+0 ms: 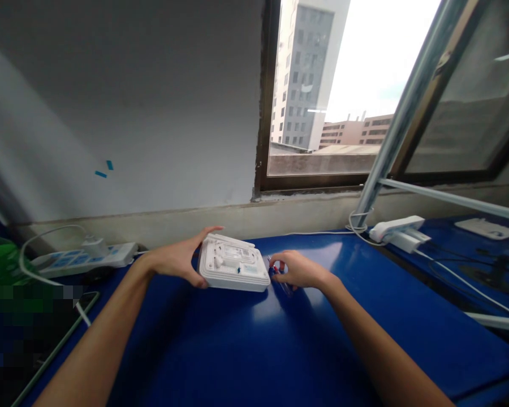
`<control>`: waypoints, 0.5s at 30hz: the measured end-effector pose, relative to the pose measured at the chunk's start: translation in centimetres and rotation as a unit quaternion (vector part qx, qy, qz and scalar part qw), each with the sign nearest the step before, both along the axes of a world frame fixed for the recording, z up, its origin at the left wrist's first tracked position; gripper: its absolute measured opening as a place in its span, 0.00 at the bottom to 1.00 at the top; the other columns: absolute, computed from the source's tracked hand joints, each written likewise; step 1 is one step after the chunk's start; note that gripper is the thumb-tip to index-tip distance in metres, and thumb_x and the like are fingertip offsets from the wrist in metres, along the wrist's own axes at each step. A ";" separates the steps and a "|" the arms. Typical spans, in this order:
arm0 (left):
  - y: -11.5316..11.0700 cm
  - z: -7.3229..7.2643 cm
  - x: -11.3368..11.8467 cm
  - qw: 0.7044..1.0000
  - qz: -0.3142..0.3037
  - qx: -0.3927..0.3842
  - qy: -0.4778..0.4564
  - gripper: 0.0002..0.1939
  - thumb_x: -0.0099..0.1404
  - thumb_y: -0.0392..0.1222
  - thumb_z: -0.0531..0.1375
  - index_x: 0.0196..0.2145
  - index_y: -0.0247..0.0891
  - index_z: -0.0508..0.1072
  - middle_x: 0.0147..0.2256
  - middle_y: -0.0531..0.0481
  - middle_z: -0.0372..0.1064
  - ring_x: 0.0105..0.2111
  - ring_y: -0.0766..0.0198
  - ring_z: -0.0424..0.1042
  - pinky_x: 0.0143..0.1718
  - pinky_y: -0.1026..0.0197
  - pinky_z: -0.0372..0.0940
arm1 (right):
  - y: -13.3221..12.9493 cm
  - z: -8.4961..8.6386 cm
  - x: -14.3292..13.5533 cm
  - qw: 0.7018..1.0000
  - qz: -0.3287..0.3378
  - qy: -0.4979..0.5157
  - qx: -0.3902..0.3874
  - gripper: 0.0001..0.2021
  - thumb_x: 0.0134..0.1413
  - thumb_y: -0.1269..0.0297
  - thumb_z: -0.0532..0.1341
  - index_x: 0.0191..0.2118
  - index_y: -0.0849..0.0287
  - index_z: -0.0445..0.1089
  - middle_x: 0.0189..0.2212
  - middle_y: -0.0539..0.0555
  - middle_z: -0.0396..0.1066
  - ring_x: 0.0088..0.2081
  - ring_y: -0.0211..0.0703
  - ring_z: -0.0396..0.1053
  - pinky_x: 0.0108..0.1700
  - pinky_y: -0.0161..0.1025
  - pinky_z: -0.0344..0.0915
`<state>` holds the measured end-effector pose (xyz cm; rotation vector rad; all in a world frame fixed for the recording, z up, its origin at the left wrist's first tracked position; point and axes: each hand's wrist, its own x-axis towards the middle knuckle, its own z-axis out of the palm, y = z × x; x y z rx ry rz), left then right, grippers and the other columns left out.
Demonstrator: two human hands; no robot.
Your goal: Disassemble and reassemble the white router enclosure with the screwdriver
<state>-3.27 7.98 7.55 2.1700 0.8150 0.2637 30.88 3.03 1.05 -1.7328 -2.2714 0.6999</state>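
Observation:
My left hand [184, 263] grips the left end of a white plastic electronic device [233, 265], thumb at the near edge and fingers at the far edge. The device has rounded edges, a recessed, vented face turned up, and a small label; it is tilted towards me above the blue tabletop [237, 345]. Just to its right, my right hand [294, 269] is closed around a small object with red and dark blue parts [275, 268]. Fingers cover most of that object, so its kind is unclear. Its tip lies close to the device's right edge; contact cannot be made out.
A power strip [123, 254] with a plugged-in adapter stands at the back left, near a green bag [0, 263]. At the right, a second power strip [398, 229] lies by a metal post [377, 164]. White cables [458, 277] run there. Wall and window close off the back.

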 end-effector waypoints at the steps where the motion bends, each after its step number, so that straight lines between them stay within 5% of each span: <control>1: 0.2 -0.4 -0.2 1.000 -0.006 -0.002 0.025 0.67 0.45 0.44 0.75 0.72 0.49 0.38 0.66 0.44 0.60 0.65 0.47 0.59 0.68 0.46 0.49 | 0.0 0.0 -0.1 1.000 -0.004 -0.001 0.002 0.14 0.54 0.63 0.66 0.47 0.56 0.74 0.41 0.55 0.75 0.21 0.33 0.70 0.18 0.28 0.63; 8: 1.3 -2.8 0.2 0.982 0.014 0.028 0.187 0.74 0.34 0.46 0.76 0.72 0.51 0.40 0.68 0.41 0.55 0.66 0.38 0.58 0.64 0.43 0.55 | -0.1 -0.2 -0.2 0.997 -0.078 -0.003 0.005 0.24 0.49 0.57 0.69 0.49 0.61 0.67 0.33 0.55 0.77 0.19 0.37 0.71 0.19 0.30 0.62; 12: 1.1 -2.3 0.6 0.966 0.039 0.046 0.252 0.77 0.30 0.49 0.78 0.72 0.55 0.40 0.67 0.40 0.56 0.64 0.33 0.60 0.61 0.39 0.59 | 0.2 -0.4 -0.5 0.995 -0.095 -0.003 -0.019 0.13 0.48 0.57 0.68 0.35 0.61 0.71 0.18 0.51 0.73 0.18 0.41 0.72 0.18 0.31 0.61; 15: 0.3 -1.4 1.5 0.948 0.078 0.046 0.305 0.81 0.27 0.56 0.78 0.73 0.55 0.39 0.70 0.35 0.49 0.66 0.25 0.52 0.60 0.32 0.57 | 0.3 -0.4 -0.5 0.995 -0.102 0.006 -0.011 0.08 0.46 0.65 0.66 0.22 0.59 0.70 0.13 0.50 0.68 0.18 0.41 0.71 0.20 0.31 0.60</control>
